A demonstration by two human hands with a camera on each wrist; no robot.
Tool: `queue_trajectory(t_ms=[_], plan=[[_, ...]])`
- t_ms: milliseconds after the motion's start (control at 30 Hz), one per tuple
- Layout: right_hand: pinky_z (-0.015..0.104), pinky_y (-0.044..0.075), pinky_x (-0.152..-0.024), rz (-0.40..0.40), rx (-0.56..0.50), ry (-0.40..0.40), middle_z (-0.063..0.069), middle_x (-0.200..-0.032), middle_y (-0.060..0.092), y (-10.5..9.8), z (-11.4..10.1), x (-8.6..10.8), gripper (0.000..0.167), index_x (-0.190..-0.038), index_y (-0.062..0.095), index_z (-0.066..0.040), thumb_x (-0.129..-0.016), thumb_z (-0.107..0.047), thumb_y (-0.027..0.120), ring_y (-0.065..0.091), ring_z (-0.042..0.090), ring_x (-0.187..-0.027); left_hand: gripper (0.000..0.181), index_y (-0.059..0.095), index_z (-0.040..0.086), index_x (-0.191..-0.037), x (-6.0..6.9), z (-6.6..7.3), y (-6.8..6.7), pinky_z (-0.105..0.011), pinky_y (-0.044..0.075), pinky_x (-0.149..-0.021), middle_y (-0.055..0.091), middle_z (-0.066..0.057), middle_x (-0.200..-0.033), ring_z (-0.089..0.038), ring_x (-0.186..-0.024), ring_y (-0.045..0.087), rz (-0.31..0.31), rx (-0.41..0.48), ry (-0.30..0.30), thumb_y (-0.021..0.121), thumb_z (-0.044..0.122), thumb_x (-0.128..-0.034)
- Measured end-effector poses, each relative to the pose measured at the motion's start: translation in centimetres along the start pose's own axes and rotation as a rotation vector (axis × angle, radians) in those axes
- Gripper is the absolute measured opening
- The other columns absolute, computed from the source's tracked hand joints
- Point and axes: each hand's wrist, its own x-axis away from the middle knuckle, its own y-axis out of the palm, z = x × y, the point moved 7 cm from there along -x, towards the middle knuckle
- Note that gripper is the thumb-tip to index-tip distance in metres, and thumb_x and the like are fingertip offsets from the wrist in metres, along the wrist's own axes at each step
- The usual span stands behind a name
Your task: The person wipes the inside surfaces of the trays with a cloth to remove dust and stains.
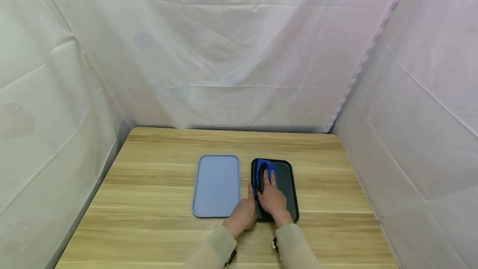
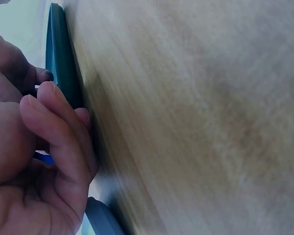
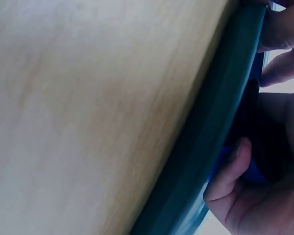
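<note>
A blue and black piece, soft-looking and of a kind I cannot make out, lies along the left side of a dark green tray. My right hand rests on it, two fingers stretched forward over the blue and black parts. In the right wrist view the thumb bends beside the blue patch, just inside the tray's rim. At the tray's left edge, my left hand has its index finger pointing forward along the rim, by the piece's edge. Its other fingers are loosely bent in the left wrist view.
A light blue tray lies left of the green one, a narrow gap between them. Both are on a wood-grain table. White cloth walls surround the table at the back and on both sides.
</note>
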Motion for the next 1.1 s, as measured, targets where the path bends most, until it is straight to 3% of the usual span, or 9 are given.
queue_trajectory(t_ms=[200,1100], plan=[[0.036,0.037,-0.047,-0.003,0.013,0.013,0.013,-0.176,0.006,0.1,0.1,0.1,0.086,-0.168,0.014,-0.022,-0.101,-0.033,0.066,0.053,0.022,-0.053,0.092,0.009,0.004,-0.167,-0.1,0.0,0.1,-0.028,0.035,-0.044,0.050,-0.002,-0.052,-0.015,-0.041,0.043,0.004,0.011,0.007,0.065,0.002,-0.0945],[0.036,0.036,-0.045,0.013,-0.016,0.000,0.015,-0.175,0.008,0.3,0.2,2.2,0.087,-0.168,0.017,-0.021,-0.099,-0.029,0.068,0.049,0.021,-0.048,0.087,0.009,0.002,-0.166,0.0,0.1,0.0,-0.027,0.036,-0.042,0.049,-0.002,-0.050,-0.015,-0.039,0.043,0.000,0.015,0.018,0.061,0.000,-0.0957]])
